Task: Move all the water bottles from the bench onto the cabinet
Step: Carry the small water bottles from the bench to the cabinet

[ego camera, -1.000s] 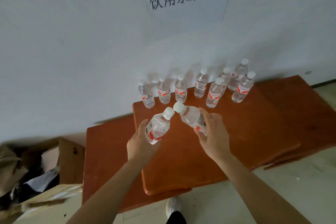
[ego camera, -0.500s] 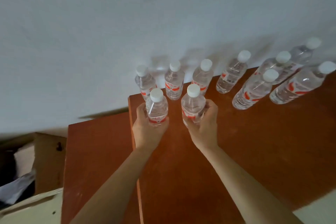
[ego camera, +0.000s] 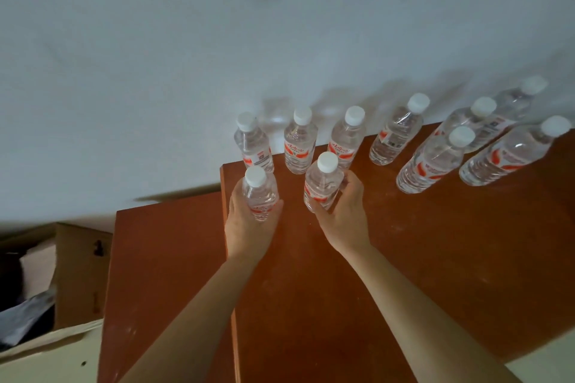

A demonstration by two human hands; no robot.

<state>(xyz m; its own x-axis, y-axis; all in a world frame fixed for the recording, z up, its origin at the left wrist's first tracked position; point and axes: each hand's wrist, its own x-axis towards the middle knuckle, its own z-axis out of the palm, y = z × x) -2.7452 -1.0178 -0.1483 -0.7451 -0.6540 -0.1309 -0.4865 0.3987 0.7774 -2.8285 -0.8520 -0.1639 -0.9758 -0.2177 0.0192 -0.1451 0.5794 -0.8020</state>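
Two clear plastic water bottles w/ white caps & red labels stand upright near the back-left corner of the red-brown wooden cabinet top (ego camera: 404, 258): left hand (ego camera: 249, 227) is curled tight round the left bottle (ego camera: 259, 196), right hand (ego camera: 345, 221) round the right bottle (ego camera: 322, 183). Can't tell if their bases touch the cabinet. Eight more bottles (ego camera: 395, 140) stand along the cabinet's back edge. Brown cardboard box (ego camera: 81, 274) sits left of the cabinet, lower down
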